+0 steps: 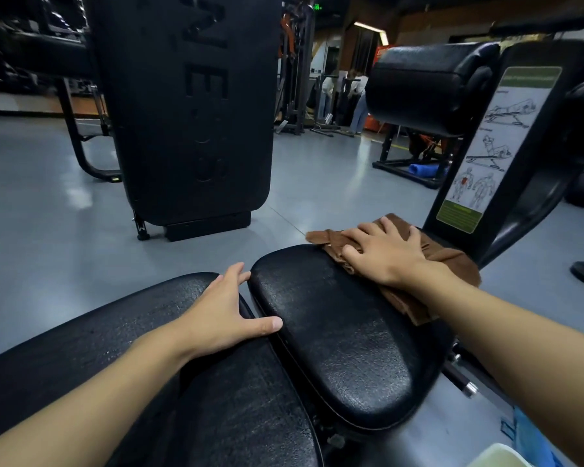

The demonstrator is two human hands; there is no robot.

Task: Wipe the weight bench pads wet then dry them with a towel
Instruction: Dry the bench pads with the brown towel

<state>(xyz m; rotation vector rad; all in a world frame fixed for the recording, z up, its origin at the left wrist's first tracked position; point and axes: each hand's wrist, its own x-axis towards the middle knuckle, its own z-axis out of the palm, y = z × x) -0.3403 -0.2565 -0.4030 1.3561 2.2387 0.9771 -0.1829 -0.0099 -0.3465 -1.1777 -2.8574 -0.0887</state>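
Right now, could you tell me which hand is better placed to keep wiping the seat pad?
The right hand: it lies flat on the brown cloth at the seat pad's far end. The left hand is bare, resting at the gap beside the long pad.

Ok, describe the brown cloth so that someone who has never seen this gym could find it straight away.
Start at the black padded weight bench in the foreground and go to its smaller rounded black seat pad. At that pad's far right edge, below the white exercise-diagram placard, lies the crumpled brown towel, pressed flat under the right hand. It is the only brown fabric among black vinyl.
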